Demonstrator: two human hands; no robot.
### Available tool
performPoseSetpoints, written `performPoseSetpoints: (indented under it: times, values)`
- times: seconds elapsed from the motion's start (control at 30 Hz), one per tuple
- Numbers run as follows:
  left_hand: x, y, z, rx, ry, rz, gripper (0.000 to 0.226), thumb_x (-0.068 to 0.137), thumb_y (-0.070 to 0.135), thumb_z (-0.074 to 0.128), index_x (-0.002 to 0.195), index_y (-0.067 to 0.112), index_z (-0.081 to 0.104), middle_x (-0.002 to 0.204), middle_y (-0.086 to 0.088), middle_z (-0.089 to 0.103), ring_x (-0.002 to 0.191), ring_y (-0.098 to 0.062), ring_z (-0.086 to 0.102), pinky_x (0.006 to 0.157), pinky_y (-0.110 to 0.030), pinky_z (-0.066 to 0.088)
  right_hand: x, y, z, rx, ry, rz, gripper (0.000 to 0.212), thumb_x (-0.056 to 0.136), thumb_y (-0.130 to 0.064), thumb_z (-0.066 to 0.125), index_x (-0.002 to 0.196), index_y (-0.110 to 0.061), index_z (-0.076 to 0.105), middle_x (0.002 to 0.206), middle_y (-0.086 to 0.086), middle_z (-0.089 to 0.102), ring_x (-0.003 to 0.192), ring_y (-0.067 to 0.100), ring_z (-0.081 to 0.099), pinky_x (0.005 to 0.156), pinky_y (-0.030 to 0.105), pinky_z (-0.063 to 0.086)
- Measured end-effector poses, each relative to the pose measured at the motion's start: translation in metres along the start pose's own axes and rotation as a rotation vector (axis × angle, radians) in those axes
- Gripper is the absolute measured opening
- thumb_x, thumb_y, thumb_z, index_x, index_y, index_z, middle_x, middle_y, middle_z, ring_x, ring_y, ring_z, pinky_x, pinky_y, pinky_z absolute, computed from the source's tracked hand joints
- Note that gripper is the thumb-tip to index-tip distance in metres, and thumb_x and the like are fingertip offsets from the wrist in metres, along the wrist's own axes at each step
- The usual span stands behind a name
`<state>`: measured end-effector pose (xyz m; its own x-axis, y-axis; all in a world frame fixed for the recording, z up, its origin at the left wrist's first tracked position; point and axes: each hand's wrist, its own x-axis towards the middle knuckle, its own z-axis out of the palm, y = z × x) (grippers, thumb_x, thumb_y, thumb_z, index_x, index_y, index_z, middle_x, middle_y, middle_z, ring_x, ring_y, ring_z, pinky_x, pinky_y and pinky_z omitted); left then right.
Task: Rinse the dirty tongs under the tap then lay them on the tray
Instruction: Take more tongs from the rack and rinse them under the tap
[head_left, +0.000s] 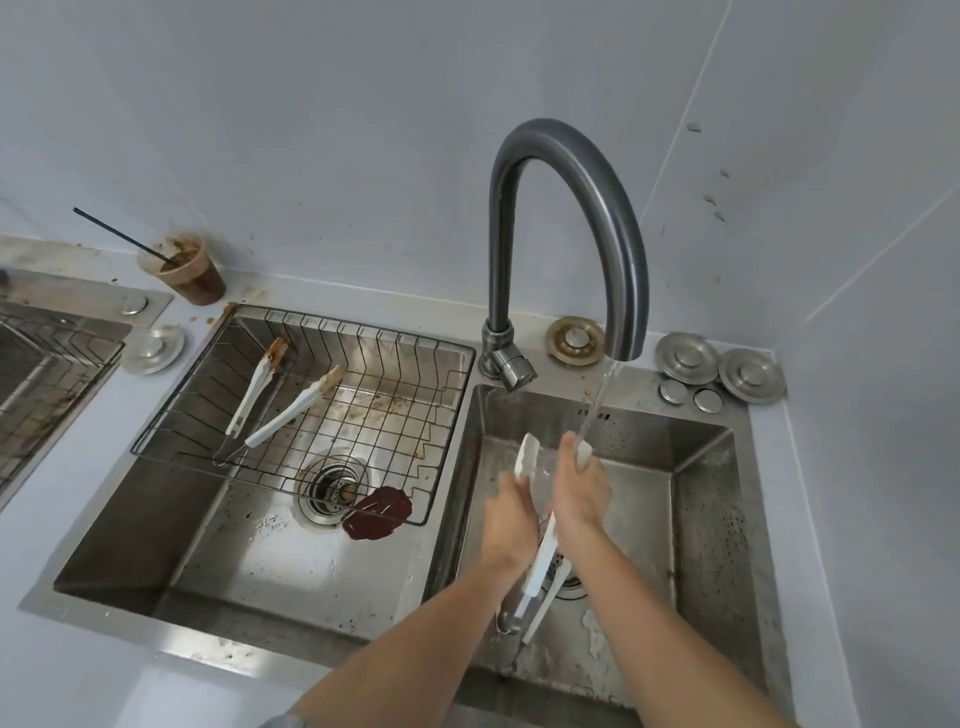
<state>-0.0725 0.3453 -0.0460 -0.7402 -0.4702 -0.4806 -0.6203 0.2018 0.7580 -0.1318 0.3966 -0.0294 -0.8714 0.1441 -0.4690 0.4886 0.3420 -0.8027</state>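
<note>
White tongs (540, 564) with a metal hinge are held over the right sink basin (691, 499), tips up under the water stream (597, 405) from the curved grey tap (618, 228). My left hand (511, 519) grips one arm of the tongs. My right hand (582, 488) holds the other arm near its tip, where the water lands. A second pair of white tongs (283, 405) with brown-smeared tips lies in the wire tray (415, 332) over the left basin.
A brown sauce blob (376, 512) lies by the left basin's drain (332, 488). A dirty cup with a straw (187, 270) stands on the counter behind. Metal drain caps (685, 358) sit at the right rear. Another sink with a rack (47, 358) is at far left.
</note>
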Motion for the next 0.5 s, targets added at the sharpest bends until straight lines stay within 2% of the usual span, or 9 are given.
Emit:
performPoseSetpoints:
  times: [0.07, 0.13, 0.2, 0.27, 0.33, 0.4, 0.43, 0.5]
  values:
    - [-0.01, 0.003, 0.008, 0.059, 0.028, 0.075, 0.016, 0.101, 0.027, 0.031, 0.093, 0.019, 0.042, 0.074, 0.001, 0.057, 0.057, -0.005, 0.051, 0.044, -0.016, 0.04, 0.006, 0.002, -0.001, -0.154, 0.037, 0.035, 0.063, 0.092, -0.06, 0.032, 0.095, -0.006, 0.064, 0.103, 0.016, 0.065, 0.099, 0.033, 0.061, 0.086, 0.042, 0.049]
    - [-0.02, 0.005, 0.017, 0.093, 0.013, 0.133, 0.01, 0.097, 0.023, 0.035, 0.094, 0.017, 0.042, 0.078, -0.001, 0.062, 0.06, -0.01, 0.053, 0.05, -0.024, 0.046, 0.009, 0.005, -0.005, -0.228, 0.014, 0.067, 0.072, 0.091, -0.064, 0.025, 0.093, -0.006, 0.068, 0.109, 0.02, 0.065, 0.106, 0.037, 0.059, 0.092, 0.045, 0.045]
    - [-0.027, 0.008, 0.021, 0.176, -0.023, 0.188, 0.01, 0.094, 0.022, 0.036, 0.1, 0.015, 0.041, 0.089, -0.006, 0.065, 0.071, -0.02, 0.06, 0.061, -0.039, 0.053, 0.01, 0.008, -0.011, -0.254, -0.007, 0.046, 0.071, 0.092, -0.062, 0.021, 0.084, -0.009, 0.068, 0.107, 0.02, 0.067, 0.105, 0.036, 0.06, 0.093, 0.045, 0.045]
    - [-0.027, 0.009, 0.021, 0.261, -0.052, 0.227, 0.014, 0.094, 0.021, 0.039, 0.105, 0.014, 0.04, 0.094, -0.009, 0.065, 0.08, -0.03, 0.063, 0.067, -0.046, 0.053, 0.01, 0.014, -0.017, -0.185, -0.017, 0.022, 0.066, 0.093, -0.06, 0.024, 0.094, -0.008, 0.065, 0.102, 0.016, 0.066, 0.099, 0.032, 0.061, 0.087, 0.042, 0.048]
    - [-0.023, 0.01, 0.02, 0.299, -0.092, 0.245, 0.012, 0.094, 0.019, 0.039, 0.105, 0.013, 0.039, 0.092, -0.011, 0.064, 0.079, -0.031, 0.061, 0.065, -0.045, 0.051, 0.007, 0.019, -0.025, -0.022, -0.067, 0.078, 0.052, 0.092, -0.053, 0.036, 0.11, -0.009, 0.055, 0.098, 0.011, 0.061, 0.09, 0.029, 0.06, 0.076, 0.038, 0.047]
    - [-0.013, 0.012, 0.018, 0.354, -0.099, 0.245, 0.003, 0.095, 0.017, 0.036, 0.094, 0.015, 0.036, 0.087, -0.012, 0.062, 0.075, -0.03, 0.056, 0.061, -0.042, 0.044, 0.001, 0.026, -0.035, 0.137, -0.164, 0.135, 0.032, 0.09, -0.034, 0.047, 0.116, -0.014, 0.046, 0.091, 0.011, 0.057, 0.079, 0.025, 0.057, 0.068, 0.036, 0.046]
    - [-0.007, 0.016, 0.018, 0.394, -0.082, 0.236, 0.008, 0.098, 0.021, 0.035, 0.092, 0.015, 0.036, 0.087, -0.013, 0.062, 0.075, -0.03, 0.056, 0.062, -0.041, 0.043, -0.003, 0.031, -0.039, 0.202, -0.197, 0.155, 0.027, 0.089, -0.023, 0.049, 0.115, -0.019, 0.043, 0.089, 0.011, 0.056, 0.076, 0.023, 0.055, 0.065, 0.035, 0.045]
    - [0.008, 0.024, 0.018, 0.496, -0.054, 0.182, 0.031, 0.1, 0.037, 0.033, 0.097, 0.01, 0.048, 0.092, -0.016, 0.065, 0.084, -0.035, 0.06, 0.068, -0.041, 0.044, -0.014, 0.036, -0.047, 0.319, -0.246, 0.191, 0.037, 0.088, -0.013, 0.05, 0.118, -0.03, 0.038, 0.086, 0.012, 0.056, 0.072, 0.021, 0.055, 0.062, 0.034, 0.045]
